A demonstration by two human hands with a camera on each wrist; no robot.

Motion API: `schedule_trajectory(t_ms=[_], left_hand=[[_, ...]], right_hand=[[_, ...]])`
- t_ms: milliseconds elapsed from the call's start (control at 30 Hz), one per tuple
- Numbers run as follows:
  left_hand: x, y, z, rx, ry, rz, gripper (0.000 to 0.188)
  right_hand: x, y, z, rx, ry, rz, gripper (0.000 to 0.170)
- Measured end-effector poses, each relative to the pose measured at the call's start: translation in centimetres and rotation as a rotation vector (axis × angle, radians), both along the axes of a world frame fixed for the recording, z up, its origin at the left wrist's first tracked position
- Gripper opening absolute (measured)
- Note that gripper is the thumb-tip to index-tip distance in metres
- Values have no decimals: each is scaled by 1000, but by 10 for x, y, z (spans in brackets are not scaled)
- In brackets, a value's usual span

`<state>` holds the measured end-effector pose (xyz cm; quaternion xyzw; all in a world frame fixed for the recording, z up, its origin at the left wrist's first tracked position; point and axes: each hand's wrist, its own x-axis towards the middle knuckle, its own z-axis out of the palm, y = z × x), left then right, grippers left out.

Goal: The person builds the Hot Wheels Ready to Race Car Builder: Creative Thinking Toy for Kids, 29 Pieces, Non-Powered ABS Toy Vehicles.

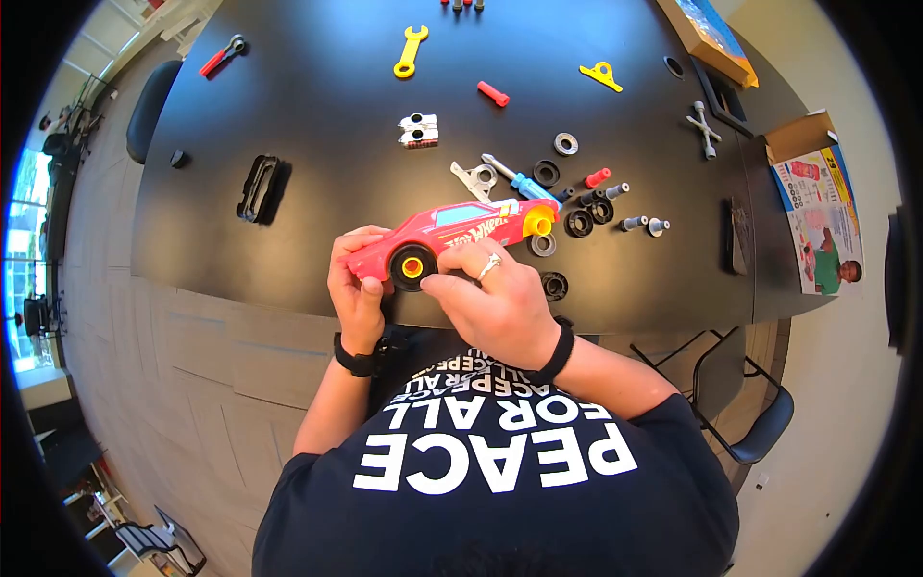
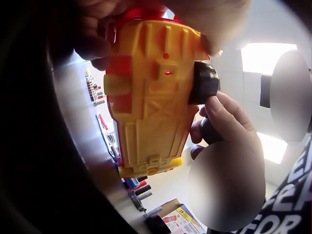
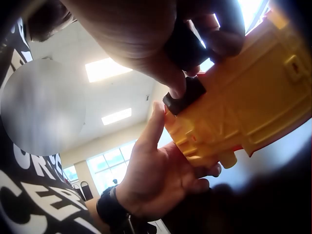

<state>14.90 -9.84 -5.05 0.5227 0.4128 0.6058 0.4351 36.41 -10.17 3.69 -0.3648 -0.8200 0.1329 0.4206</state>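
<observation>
My left hand (image 1: 358, 306) (image 3: 151, 178) grips the tail end of a red toy car (image 1: 461, 223), thumb below the rear wheel. A black wheel (image 1: 412, 267) (image 2: 204, 83) with a yellow hub sits at the car's rear side. My right hand (image 1: 505, 300) (image 2: 231, 122) has its thumb against this wheel. Its fingers curl round a separate dark piece (image 2: 210, 131) (image 3: 187, 48), partly hidden. The wrist views show the yellow underside (image 2: 156, 97) (image 3: 243, 102). At the car's front is a yellow round part (image 1: 538, 222).
Beyond the car on the dark table lie a blue screwdriver (image 1: 527, 186), black and grey rings (image 1: 579, 223), a silver engine block (image 1: 418, 130), a yellow wrench (image 1: 411, 52) and a black frame (image 1: 258, 189). An open box (image 1: 817, 207) stands at the right edge.
</observation>
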Motion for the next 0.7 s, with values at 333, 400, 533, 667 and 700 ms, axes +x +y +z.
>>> schedule_trajectory(t_ms=[333, 400, 533, 667, 700], left_hand=[[-3, 6, -2, 22, -57, -40, 70], [-2, 5, -1, 0, -99, -32, 70], [-5, 6, -1, -16, -130, -29, 70], [-5, 8, -6, 10, -101, -29, 70], [-6, 6, -5, -11, -105, -32, 69]], right_hand=[[6, -6, 3, -169, 104, 45, 25], [15, -9, 9, -274, 212, 80, 30], [54, -12, -9, -518, 376, 69, 55], [74, -18, -21, -706, 837, 127, 76], [81, -18, -23, -724, 826, 125, 75]])
